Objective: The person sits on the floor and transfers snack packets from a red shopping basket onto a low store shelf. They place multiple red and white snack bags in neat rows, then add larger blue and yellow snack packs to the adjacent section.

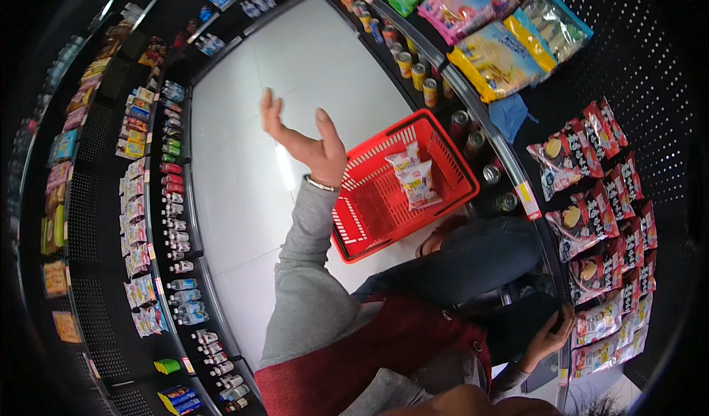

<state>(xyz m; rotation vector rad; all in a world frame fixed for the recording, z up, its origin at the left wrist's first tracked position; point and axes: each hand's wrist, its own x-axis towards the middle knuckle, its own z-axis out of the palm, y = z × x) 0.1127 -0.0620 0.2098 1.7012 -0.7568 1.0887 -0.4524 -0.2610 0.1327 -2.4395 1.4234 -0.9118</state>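
Note:
My left hand [310,144], in a grey sleeve with a bracelet at the wrist, is raised over the pale floor with its fingers apart and nothing in it. Just to its right, a red plastic shopping basket [360,233] stands on the floor. Two snack bags [419,186] lie inside, one partly over the other. At the lower right, my right hand [548,335] is against the front edge of the shelf [564,355], close to pale snack bags [595,327]. Whether its fingers grip the edge is unclear. My bent knee in dark jeans [487,250] is between basket and shelf.
Red and black snack bags [587,222] fill the right shelf; larger food bags [498,61] and a blue cloth-like item [509,117] lie farther along. Cans [418,76] line the level below. Left shelves hold bottles [185,299] and packaged snacks [133,216]. Pale tile floor [238,139] runs between.

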